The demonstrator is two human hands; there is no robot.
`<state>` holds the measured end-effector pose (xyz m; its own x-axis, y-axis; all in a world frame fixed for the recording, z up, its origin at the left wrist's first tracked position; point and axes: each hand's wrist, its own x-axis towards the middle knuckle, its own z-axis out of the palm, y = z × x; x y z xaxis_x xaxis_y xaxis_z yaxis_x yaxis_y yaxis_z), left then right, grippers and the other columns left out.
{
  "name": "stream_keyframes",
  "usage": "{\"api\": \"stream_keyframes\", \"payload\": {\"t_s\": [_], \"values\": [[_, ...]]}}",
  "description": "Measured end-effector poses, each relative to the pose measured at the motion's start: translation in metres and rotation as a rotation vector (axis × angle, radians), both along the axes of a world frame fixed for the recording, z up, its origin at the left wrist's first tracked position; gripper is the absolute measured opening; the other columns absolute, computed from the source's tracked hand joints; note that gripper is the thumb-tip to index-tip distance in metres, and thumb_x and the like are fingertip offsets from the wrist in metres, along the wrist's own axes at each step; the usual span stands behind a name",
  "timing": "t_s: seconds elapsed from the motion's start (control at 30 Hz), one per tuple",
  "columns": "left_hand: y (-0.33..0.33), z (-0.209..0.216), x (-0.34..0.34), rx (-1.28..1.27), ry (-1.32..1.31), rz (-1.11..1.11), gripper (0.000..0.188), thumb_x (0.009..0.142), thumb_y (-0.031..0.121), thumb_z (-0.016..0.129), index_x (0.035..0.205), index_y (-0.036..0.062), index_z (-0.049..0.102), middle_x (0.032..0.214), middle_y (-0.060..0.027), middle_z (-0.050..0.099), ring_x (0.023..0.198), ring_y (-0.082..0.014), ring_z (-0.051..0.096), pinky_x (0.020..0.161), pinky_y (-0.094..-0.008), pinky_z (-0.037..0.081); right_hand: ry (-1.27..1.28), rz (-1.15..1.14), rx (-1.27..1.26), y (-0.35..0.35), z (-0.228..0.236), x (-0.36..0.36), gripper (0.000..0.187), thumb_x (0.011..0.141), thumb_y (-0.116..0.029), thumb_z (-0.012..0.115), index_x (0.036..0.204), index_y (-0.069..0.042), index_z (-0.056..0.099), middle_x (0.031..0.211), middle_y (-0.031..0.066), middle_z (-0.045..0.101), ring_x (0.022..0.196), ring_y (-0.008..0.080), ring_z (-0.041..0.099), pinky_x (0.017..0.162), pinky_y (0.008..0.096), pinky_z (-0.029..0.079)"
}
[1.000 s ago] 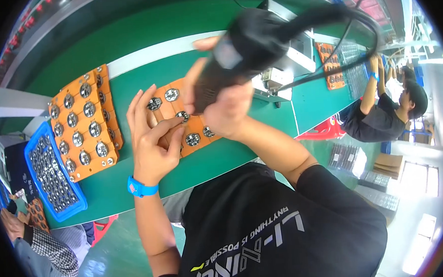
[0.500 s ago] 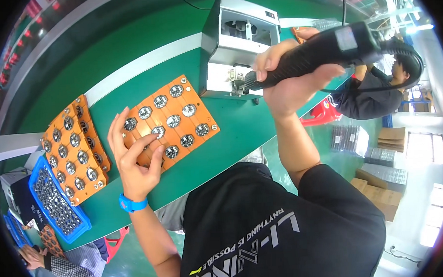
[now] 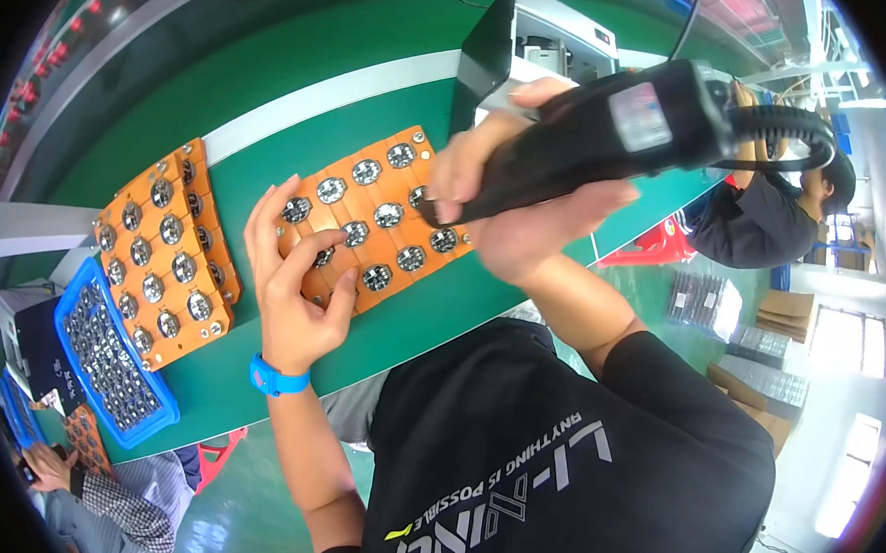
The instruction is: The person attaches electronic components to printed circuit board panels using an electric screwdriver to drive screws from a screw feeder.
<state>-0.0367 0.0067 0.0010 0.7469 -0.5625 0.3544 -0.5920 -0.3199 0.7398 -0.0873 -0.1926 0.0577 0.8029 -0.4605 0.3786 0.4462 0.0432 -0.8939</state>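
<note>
My right hand (image 3: 510, 208) is wrapped around a thick black electric screwdriver (image 3: 581, 134) with a coiled cord. Its lower end is over the right side of an orange fixture plate (image 3: 352, 203), and the hand hides the tip. Rows of small round silver-and-black parts (image 3: 366, 171) sit in the plate. My left hand (image 3: 299, 309), with a blue wristband (image 3: 280, 376), rests on the plate's left end. Its fingers are spread, with thumb and forefinger bent apart above the near-left parts. Whether they touch any part, I cannot tell.
Behind the screwdriver stands a silver-and-black machine (image 3: 484, 49). More orange plates (image 3: 183, 245) with round parts lie overlapping at left, beside a blue tray (image 3: 167, 411) of loose parts. A co-worker's hand (image 3: 47, 465) shows at lower left; another person (image 3: 761, 222) sits at right.
My right hand has brought the screwdriver left, from the machine to over the orange plate. My left hand stays on the plate's left end. The whole view has shifted.
</note>
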Motion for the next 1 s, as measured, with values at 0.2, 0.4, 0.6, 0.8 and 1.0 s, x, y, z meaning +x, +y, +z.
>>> {"api": "stream_keyframes", "payload": {"t_s": [0.2,0.4,0.6,0.8,1.0], "values": [[0.002,-0.003,0.003,0.012,-0.001,0.013,0.028,0.061,0.004,0.07,0.089,0.0032,0.07,0.142,-0.018,0.045,0.133,-0.0418,0.038,0.11,-0.0513,0.033,0.024,0.198,0.032,0.039,-0.02,0.03,0.093,0.075,-0.089,0.037,0.117,-0.007,0.033,0.06,0.008,0.052,0.044,0.0178,0.05,0.048,0.0296,0.045],[0.005,-0.003,0.004,-0.002,0.017,0.01,0.029,0.06,0.004,0.071,0.089,0.0046,0.07,0.142,-0.0162,0.045,0.132,-0.0437,0.038,0.108,-0.0535,0.035,0.041,0.247,0.045,0.05,-0.029,0.032,0.091,0.075,-0.088,0.04,0.116,-0.007,0.032,0.059,0.0072,0.051,0.045,0.0167,0.05,0.047,0.0282,0.044],[0.006,-0.008,0.003,-0.008,0.012,0.015,0.029,0.06,0.004,0.071,0.089,0.0036,0.07,0.143,-0.0169,0.043,0.132,-0.0442,0.037,0.107,-0.0533,0.035,0.032,0.344,0.028,0.052,-0.029,0.036,0.083,0.08,-0.076,0.056,0.114,-0.003,0.037,0.061,0.0093,0.056,0.046,0.0144,0.051,0.045,0.0251,0.041],[0.006,0.0,-0.004,-0.077,0.015,0.102,0.025,0.065,0.001,0.07,0.09,0.0023,0.069,0.141,-0.0197,0.045,0.132,-0.0441,0.04,0.107,-0.0515,0.036,-0.051,0.345,0.111,0.058,-0.036,0.045,0.075,0.084,-0.063,0.064,0.113,0.001,0.041,0.062,0.0092,0.057,0.047,0.0114,0.05,0.043,0.0234,0.039],[0.011,-0.006,-0.018,-0.12,0.035,0.25,0.022,0.071,0.0,0.07,0.094,0.0019,0.069,0.138,-0.0196,0.047,0.13,-0.0416,0.044,0.108,-0.0499,0.035,-0.033,0.384,0.169,0.055,-0.033,0.042,0.071,0.084,-0.058,0.068,0.116,0.001,0.043,0.065,0.0088,0.058,0.051,0.0099,0.051,0.045,0.0223,0.039]]}}
